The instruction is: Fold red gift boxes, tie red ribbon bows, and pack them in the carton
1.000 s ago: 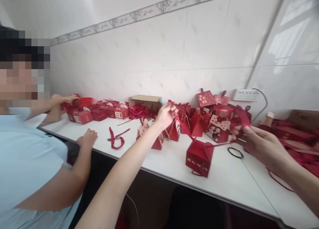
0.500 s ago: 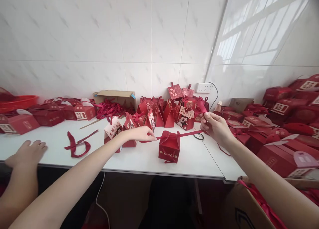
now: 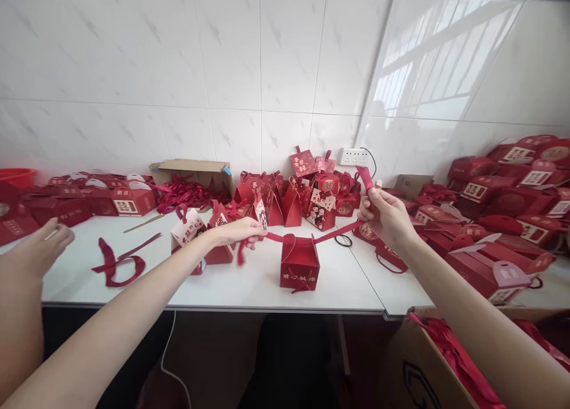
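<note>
A small red gift box [image 3: 299, 272] with pale printed characters stands upright near the table's front edge, its top flaps raised. A red ribbon [image 3: 336, 234] passes through the flaps and stretches out to both sides. My left hand [image 3: 243, 231] pinches the ribbon left of the box, and a loose end dangles below the fingers. On the right, my right hand [image 3: 386, 216] grips the other side of the ribbon, its tail rising above the thumb. Neither hand touches the box. Another length of ribbon [image 3: 116, 266] lies curled on the table at the left.
A co-worker's hand [image 3: 33, 251] is at the far left. Finished-looking red boxes [image 3: 291, 201] line the wall, with more boxes [image 3: 485, 219] piled right. A carton [image 3: 416, 361] of red ribbon stands below the table's right front edge. A black ring [image 3: 343, 240] lies behind the box.
My left hand has risen slightly, with the ribbon's loose end now hanging below it. The view has shifted a little to the right. The co-worker's hand has lifted.
</note>
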The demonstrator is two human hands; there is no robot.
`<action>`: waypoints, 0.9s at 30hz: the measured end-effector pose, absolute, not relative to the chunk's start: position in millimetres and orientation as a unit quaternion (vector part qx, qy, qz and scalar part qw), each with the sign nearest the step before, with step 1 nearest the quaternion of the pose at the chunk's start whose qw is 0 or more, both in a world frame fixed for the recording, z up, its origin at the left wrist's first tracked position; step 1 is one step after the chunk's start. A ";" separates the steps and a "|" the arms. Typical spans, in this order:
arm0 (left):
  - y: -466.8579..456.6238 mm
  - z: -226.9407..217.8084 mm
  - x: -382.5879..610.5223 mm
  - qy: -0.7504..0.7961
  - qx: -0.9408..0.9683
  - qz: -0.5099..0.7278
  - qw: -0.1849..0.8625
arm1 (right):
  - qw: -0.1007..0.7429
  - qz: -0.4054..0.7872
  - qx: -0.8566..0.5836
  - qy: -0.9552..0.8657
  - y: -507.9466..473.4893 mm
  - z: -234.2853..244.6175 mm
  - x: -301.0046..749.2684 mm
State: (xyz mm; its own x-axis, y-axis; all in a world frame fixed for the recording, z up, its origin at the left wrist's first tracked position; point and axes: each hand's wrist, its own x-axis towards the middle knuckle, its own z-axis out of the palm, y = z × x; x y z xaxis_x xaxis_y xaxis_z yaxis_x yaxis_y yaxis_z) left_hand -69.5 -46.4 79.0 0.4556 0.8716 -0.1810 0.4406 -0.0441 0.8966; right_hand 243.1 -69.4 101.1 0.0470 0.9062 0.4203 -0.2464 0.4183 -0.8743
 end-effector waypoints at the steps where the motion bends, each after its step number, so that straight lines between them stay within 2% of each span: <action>1: -46.5 81.3 -71.3 0.474 0.673 0.216 0.525 | 0.655 0.437 -0.309 -0.533 -69.5 102.1 242.9; 7: -44.1 102.1 -80.2 0.423 0.627 0.307 0.578 | 0.658 0.421 -0.307 -0.544 -61.4 106.7 237.0; 16: -43.6 134.0 -18.2 0.258 0.517 0.511 0.637 | 0.617 0.495 -0.258 -0.555 -50.8 113.0 188.3; 20: -45.5 136.5 -0.4 0.205 0.501 0.523 0.658 | 0.606 0.501 -0.250 -0.565 -49.5 113.9 173.9; 23: -47.8 130.9 4.3 0.194 0.533 0.530 0.630 | 0.600 0.503 -0.242 -0.574 -49.5 112.6 170.5; 27: -47.6 119.4 9.4 0.251 0.604 0.579 0.487 | 0.592 0.515 -0.210 -0.583 -49.6 111.2 169.3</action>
State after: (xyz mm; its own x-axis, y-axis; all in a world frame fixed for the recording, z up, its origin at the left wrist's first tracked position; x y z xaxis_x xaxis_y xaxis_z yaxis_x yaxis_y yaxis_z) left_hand 9.4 -47.6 119.4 0.2034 0.8668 0.4553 -0.2609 -0.4002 0.8785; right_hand 169.3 -49.6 111.2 -0.2116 0.8548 0.4739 -0.3651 0.3807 -0.8496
